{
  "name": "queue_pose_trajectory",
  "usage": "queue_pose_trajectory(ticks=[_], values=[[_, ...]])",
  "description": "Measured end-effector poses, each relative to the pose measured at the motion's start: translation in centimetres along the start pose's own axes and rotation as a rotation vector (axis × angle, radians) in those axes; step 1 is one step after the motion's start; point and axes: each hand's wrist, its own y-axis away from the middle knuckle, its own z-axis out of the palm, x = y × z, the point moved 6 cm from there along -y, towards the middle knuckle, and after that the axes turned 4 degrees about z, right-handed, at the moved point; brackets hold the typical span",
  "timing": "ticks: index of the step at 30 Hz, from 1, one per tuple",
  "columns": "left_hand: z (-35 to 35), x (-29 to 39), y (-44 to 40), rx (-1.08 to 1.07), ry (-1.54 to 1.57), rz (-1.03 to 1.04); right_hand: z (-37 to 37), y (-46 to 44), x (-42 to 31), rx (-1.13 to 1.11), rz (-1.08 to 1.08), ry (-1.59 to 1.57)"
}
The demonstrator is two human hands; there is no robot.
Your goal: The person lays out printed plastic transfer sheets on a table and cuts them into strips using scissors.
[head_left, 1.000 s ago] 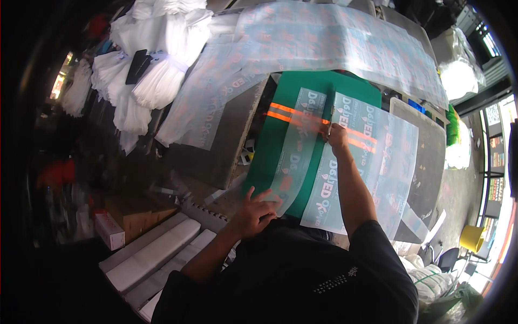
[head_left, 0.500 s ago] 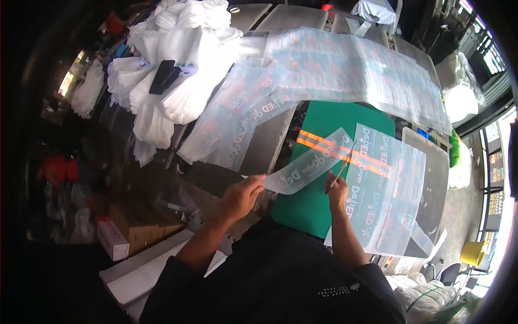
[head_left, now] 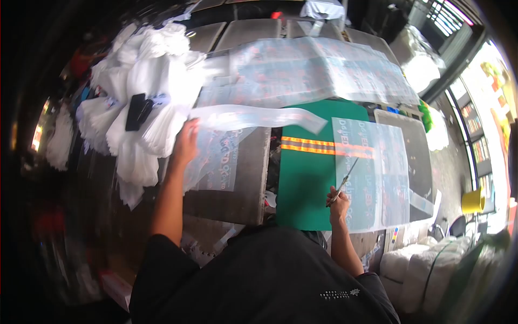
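My left hand point(head_left: 186, 141) is raised at the left, its fingers pinched on one end of a translucent strip of printed film point(head_left: 253, 116). The strip stretches rightward through the air, and its loose end hangs above the green board point(head_left: 305, 183). In my right hand point(head_left: 338, 205) is a pair of scissors point(head_left: 345, 181), the blades pointing up and to the right. Whether the blades are parted is hard to make out. Beneath the scissors lies a printed translucent sheet point(head_left: 391, 178), overlapping the green board's right side. Orange reflective tape point(head_left: 307, 146) crosses the board and runs under the sheet.
A large heap of white bundles point(head_left: 172, 70) stands at the left with a black phone-like object point(head_left: 138, 112) on it. Long printed film point(head_left: 286, 67) covers the far tables. White wrapped bales point(head_left: 426, 270) and a yellow bucket point(head_left: 472, 201) are at the right.
My left hand has moved up and left with the strip, now separate from the sheet. My right hand stays low with the scissors. The view has shifted.
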Motion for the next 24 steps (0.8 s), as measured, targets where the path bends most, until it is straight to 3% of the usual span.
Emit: queue_pose_trajectory(ticks=[3,13,17,18,19,21,24], values=[[-0.7,-6.4,5.1,0.080,-0.034,-0.160,-0.6,0.8,-0.2,0.037,0.012,-0.001],[1.0,-13.2,18.3,0.139,-0.002,-0.442,-0.5,1.9,-1.3,0.018,0.045,0.160],[1.4,-13.5,19.1,0.022,-0.167,-0.489,-1.3,2.4,-1.7,-0.027,0.056,0.170],[1.7,-14.0,19.4,-0.088,-0.157,-0.634,-1.7,2.7,-2.1,-0.019,0.057,0.187],[1.8,-13.5,19.6,-0.088,-0.164,-0.633,-2.2,2.9,-2.3,-0.012,0.059,0.201],[2.0,-7.7,18.0,-0.289,-0.701,-0.828,-4.2,2.0,-1.6,-0.018,0.041,0.219],[5.1,-1.0,16.0,-0.129,-0.818,-0.650,-7.3,2.4,-2.1,-0.052,0.032,0.218]])
